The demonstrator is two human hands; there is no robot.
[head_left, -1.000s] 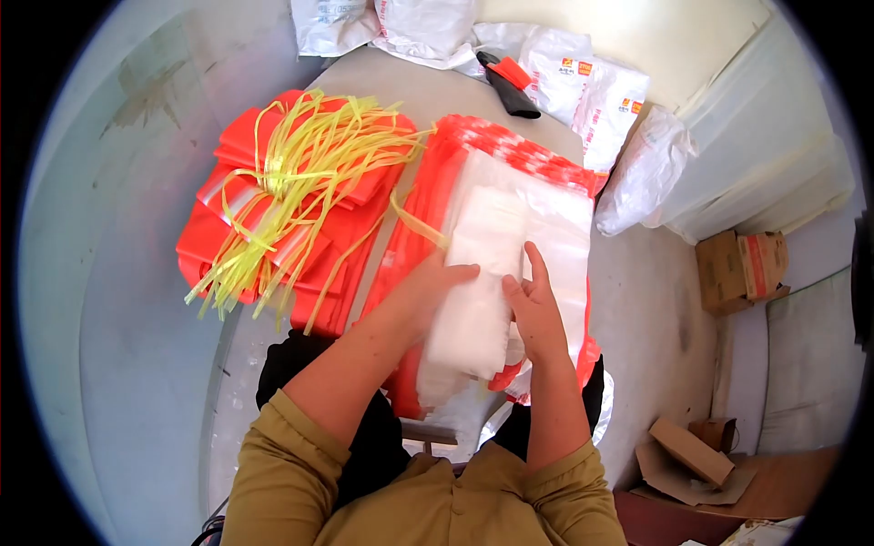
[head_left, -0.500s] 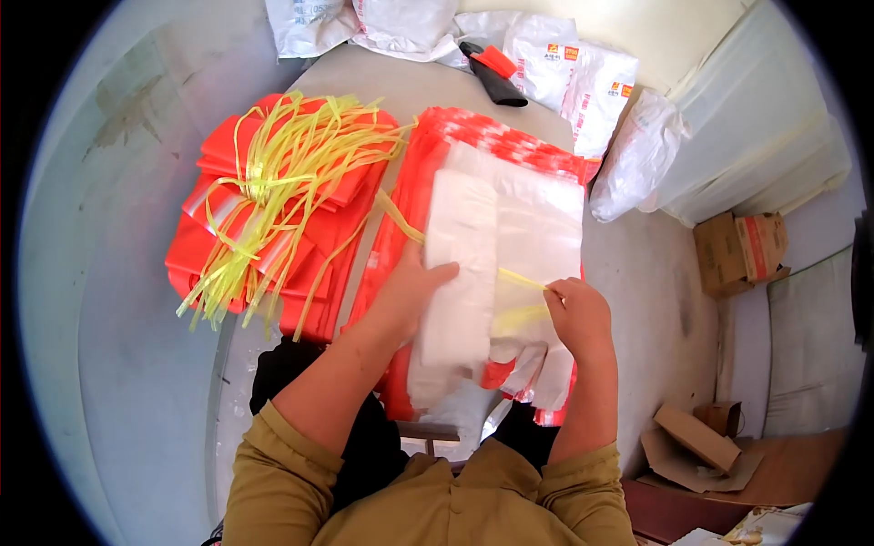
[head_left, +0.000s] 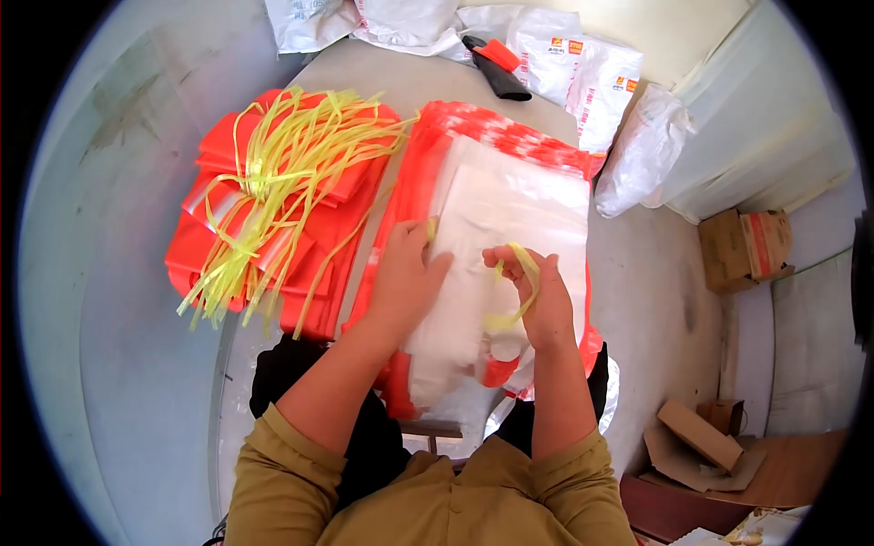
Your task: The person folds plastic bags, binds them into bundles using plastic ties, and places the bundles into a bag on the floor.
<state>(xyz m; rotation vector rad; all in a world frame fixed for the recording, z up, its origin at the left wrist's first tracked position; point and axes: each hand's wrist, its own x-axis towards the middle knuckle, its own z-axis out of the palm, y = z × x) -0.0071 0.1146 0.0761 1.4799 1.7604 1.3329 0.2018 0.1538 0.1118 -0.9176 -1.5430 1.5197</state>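
Observation:
A folded stack of white translucent plastic bags [head_left: 460, 282] lies on top of a red-and-white pile of plastic bags [head_left: 473, 118] in front of me. My left hand [head_left: 405, 282] is at the stack's left edge, with a bit of yellow strip pinched at its fingertips. Over the stack's right part, my right hand [head_left: 542, 305] holds a looped yellow plastic strip [head_left: 526, 273] between its fingers. The lower run of that strip is blurred. To the left sits a pile of folded red bags [head_left: 205, 259], topped by a bunch of yellow strips [head_left: 264, 187].
White printed sacks [head_left: 542, 55] line the far side of the grey table [head_left: 364, 77]. A black object with a red band [head_left: 501, 73] lies near them. Cardboard boxes [head_left: 742, 250] stand at the right, and an opened carton [head_left: 696, 446] lies lower right.
My right hand has moved left and up over the white stack, and the yellow strip now loops by its fingers. My left hand has shifted slightly upward along the stack's left edge.

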